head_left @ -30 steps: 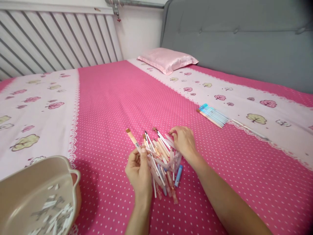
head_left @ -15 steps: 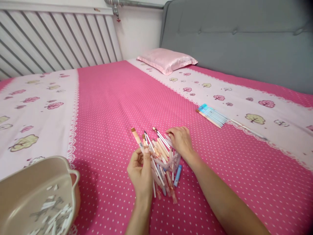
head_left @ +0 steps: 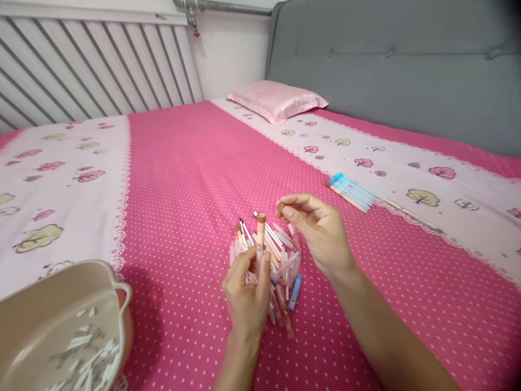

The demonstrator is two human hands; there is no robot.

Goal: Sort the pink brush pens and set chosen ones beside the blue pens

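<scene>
My left hand is closed around a peach pen with a brown top, held upright over the pile. To its right, my right hand is raised with thumb and fingers pinched on a small brown piece, whose kind I cannot make out. Below both hands lies a loose pile of pens and slim pink and white pen parts, partly hidden by my left hand. A short blue tube rests at the pile's right edge.
At lower left stands a beige basin with small white and grey pieces inside. A row of blue pens beside a peach one lies to the right, near a single slender pen. A pink pillow sits by the grey headboard.
My left hand has shifted right and turned the pen from leaning left to upright. My right hand has lifted off the pile and now pinches a small brown piece.
</scene>
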